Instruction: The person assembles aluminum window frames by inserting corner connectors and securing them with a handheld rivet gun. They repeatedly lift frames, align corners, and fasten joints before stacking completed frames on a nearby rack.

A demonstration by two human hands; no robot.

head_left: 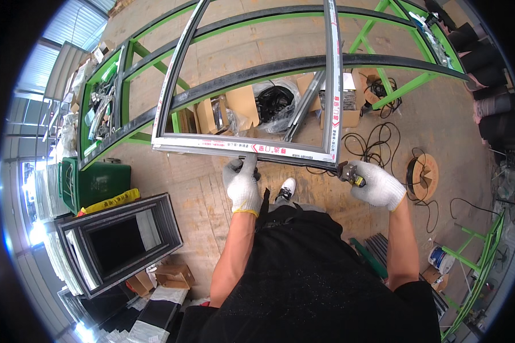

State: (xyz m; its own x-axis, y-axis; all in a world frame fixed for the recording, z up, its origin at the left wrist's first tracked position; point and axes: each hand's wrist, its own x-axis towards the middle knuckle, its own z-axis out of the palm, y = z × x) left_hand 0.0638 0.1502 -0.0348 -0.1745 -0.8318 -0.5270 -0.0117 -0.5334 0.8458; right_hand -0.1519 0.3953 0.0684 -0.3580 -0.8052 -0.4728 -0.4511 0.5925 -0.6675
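A grey window frame (333, 97) with a white and red protective film lies across the black-topped rails of a green stand (240, 73). My left hand (242, 186), in a white knit glove, is at the near edge of the frame, thumb against it and fingers curled; a small dark thing shows by the fingers, too hidden to name. At the frame's near right corner, my right hand (379, 186), gloved alike, closes round a small metal hand tool (352, 174) with yellow and black parts. Its exact kind is unclear. A thin black strip runs along the frame's near edge.
Under the stand are open cardboard boxes (243, 107) and coiled black cable (274, 102). Loose cable (377, 143) and a reel (423, 176) lie at the right. A green bin (102, 182) and stacked dark frames (169, 220) stand at the left.
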